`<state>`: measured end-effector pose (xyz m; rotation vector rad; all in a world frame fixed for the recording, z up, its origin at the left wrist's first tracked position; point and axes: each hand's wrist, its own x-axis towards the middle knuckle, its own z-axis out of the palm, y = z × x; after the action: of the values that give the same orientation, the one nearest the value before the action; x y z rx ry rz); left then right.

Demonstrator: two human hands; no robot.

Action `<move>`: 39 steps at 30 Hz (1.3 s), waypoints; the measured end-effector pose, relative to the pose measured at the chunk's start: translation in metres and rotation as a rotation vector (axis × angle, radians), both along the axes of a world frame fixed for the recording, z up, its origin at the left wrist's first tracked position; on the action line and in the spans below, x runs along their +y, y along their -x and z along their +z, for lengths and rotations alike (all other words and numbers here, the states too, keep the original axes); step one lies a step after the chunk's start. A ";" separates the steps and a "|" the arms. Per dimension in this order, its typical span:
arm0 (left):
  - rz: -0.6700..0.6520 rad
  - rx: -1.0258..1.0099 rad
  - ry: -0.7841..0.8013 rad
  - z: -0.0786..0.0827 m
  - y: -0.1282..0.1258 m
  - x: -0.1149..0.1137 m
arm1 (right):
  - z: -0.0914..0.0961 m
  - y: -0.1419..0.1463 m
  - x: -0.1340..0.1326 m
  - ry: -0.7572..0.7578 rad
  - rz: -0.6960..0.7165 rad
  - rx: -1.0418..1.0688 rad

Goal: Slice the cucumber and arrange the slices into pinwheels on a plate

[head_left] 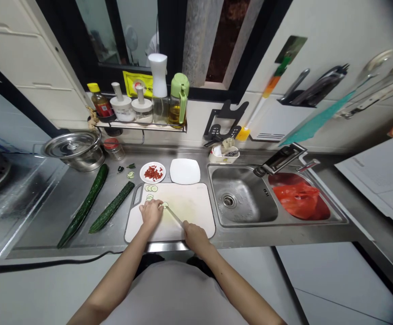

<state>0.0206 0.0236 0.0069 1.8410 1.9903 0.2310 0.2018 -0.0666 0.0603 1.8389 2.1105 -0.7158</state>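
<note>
You are clamping the cucumber end [164, 205] under your left hand [151, 212] on the cutting board's [196, 203] left half, steadying it for the knife [174, 215] your right hand [194, 234] is gripping tightly.

The cutting board [189, 207] looked like matt white plastic, faintly stained green, and the knife [174, 215] over it had a thin, bright metal blade. Left of the board, the long cucumber [84, 205] and the shorter cucumber [112, 206] had dark, dull, bumpy skin against the brushed stainless-steel counter [47, 203]. Right of the board, the steel sink [244, 194] shone smooth and held a glossy, crinkled red plastic bag [296, 198].
</note>
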 end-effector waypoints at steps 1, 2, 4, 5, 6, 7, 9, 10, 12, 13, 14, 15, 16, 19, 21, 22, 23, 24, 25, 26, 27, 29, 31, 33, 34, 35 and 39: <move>-0.001 0.001 -0.001 -0.001 0.000 0.000 | 0.000 0.001 0.000 0.006 0.003 -0.005; -0.001 0.003 -0.003 -0.001 0.001 0.000 | 0.000 0.002 0.000 0.013 0.002 -0.011; 0.000 0.007 -0.008 -0.002 0.001 0.000 | 0.000 0.006 0.000 0.027 -0.007 -0.027; 0.001 0.009 -0.011 -0.002 0.001 0.000 | 0.000 0.008 0.000 0.034 -0.012 -0.034; 0.001 0.011 -0.012 -0.001 0.001 -0.001 | 0.000 0.009 -0.001 0.041 -0.017 -0.040; 0.000 0.011 -0.011 -0.001 0.000 -0.001 | -0.001 0.011 -0.001 0.045 -0.022 -0.043; -0.001 0.014 -0.003 0.000 0.000 -0.001 | -0.003 0.014 -0.002 0.050 -0.033 -0.039; -0.002 0.015 0.003 0.001 0.000 -0.001 | -0.004 0.016 -0.002 0.052 -0.038 -0.035; -0.006 0.015 0.010 0.002 0.000 0.000 | -0.005 0.019 -0.002 0.048 -0.042 -0.027; -0.007 0.015 0.010 0.002 -0.001 0.000 | -0.005 0.020 -0.002 0.048 -0.041 -0.026; -0.007 0.015 0.007 0.002 0.000 0.000 | -0.004 0.021 -0.002 0.047 -0.038 -0.026; -0.008 0.014 0.003 0.001 0.000 0.000 | -0.004 0.023 -0.002 0.046 -0.037 -0.027; -0.007 0.015 -0.001 0.000 0.000 0.000 | -0.004 0.024 -0.002 0.045 -0.037 -0.029; -0.004 0.019 -0.004 -0.002 0.000 0.000 | -0.004 0.026 0.000 0.052 -0.038 -0.028; 0.003 0.028 -0.003 -0.002 0.000 -0.001 | -0.006 0.026 0.001 0.065 -0.038 -0.021; 0.008 0.033 -0.001 -0.001 0.000 -0.001 | -0.007 0.026 0.002 0.073 -0.037 -0.017; 0.009 0.035 0.001 -0.001 0.000 -0.001 | -0.007 0.025 0.004 0.079 -0.036 -0.014; 0.010 0.036 0.002 0.000 0.000 -0.002 | -0.008 0.024 0.005 0.081 -0.032 -0.012; 0.009 0.034 0.001 0.000 0.000 -0.002 | -0.008 0.023 0.007 0.081 -0.028 -0.009; 0.008 0.030 -0.002 0.000 0.000 -0.001 | -0.008 0.023 0.008 0.079 -0.022 -0.007; 0.006 0.026 -0.005 0.000 0.000 -0.001 | -0.007 0.022 0.010 0.076 -0.016 -0.004; 0.004 0.019 -0.009 0.000 0.000 -0.001 | -0.005 0.022 0.013 0.076 -0.007 0.005; 0.003 0.016 -0.006 -0.001 0.000 0.000 | -0.002 0.023 0.015 0.084 -0.005 0.012; 0.005 0.014 0.000 -0.002 0.000 0.001 | 0.000 0.025 0.017 0.094 -0.009 0.008; 0.005 0.013 0.000 -0.002 0.000 0.001 | 0.001 0.026 0.018 0.098 -0.011 0.005; 0.005 0.012 0.000 -0.002 0.000 0.002 | 0.002 0.026 0.018 0.099 -0.012 0.002; 0.001 0.009 -0.006 -0.002 0.000 0.001 | 0.002 0.028 0.018 0.094 -0.015 0.015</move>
<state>0.0203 0.0250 0.0052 1.8481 1.9988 0.2298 0.1742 -0.0489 0.0620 1.8067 2.0377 -0.8209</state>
